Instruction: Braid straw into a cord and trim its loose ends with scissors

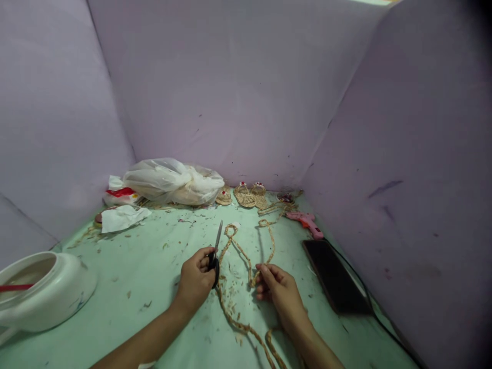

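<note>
My left hand [198,277] is closed around the black handles of a pair of scissors [219,240], whose blades point up and away from me. A tan braided cord [240,248] runs past the scissors, loops at its far end and bends down to my right hand. Between thumb and fingers, my right hand [279,289] pinches this cord, and a thin length rises from there to a small curl. More of the cord trails toward me between my forearms. Whether the left fingers also touch the cord, I cannot make out.
Small woven slippers [245,196] with red trim lie by the back wall, beside a white plastic bag [172,180]. At right are a pink glue gun [307,222] and a dark flat tablet-like slab [336,277] beside a black cable. A white pot [73,287] stands at left; plant scraps litter the green surface.
</note>
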Demonstrator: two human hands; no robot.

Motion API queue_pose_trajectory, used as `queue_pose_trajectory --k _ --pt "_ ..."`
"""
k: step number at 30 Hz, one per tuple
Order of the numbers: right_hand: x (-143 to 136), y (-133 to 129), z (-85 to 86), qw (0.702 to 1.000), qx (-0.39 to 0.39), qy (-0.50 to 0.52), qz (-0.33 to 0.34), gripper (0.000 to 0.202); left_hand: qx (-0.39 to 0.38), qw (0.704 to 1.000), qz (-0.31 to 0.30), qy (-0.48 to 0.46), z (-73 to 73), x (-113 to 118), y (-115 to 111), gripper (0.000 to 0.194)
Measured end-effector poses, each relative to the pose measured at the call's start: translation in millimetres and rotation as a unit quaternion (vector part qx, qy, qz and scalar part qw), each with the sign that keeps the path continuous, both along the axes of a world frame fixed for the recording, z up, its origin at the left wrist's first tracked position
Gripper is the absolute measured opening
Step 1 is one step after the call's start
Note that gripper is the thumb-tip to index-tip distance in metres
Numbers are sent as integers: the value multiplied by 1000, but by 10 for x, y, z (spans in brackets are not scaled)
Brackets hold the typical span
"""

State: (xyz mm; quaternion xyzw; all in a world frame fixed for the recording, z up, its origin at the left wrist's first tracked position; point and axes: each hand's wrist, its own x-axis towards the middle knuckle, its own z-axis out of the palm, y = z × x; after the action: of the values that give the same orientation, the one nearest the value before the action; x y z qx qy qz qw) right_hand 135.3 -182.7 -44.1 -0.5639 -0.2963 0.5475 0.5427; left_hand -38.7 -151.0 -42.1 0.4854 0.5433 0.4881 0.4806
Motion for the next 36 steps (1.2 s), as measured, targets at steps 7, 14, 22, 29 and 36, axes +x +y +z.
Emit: queue_pose_trajectory --k 7,14,22,29,36 --pt "56 308 155 1000 25 -5 17 23 23 999 -15 -36 -1 -18 -50 38" --pt "69 420 80 985 44 99 -136 23 11 998 -14 -68 5 -47 -102 38" --pt "-213 163 129 991 73 38 -106 38 13 997 -16 -72 -22 -39 -84 38" --pt "-303 54 211 996 86 -8 -30 23 23 997 -20 -74 -13 -33 -98 38" --pt "-497 -44 48 986 76 8 146 23 13 992 -21 -124 92 26 -273 45"
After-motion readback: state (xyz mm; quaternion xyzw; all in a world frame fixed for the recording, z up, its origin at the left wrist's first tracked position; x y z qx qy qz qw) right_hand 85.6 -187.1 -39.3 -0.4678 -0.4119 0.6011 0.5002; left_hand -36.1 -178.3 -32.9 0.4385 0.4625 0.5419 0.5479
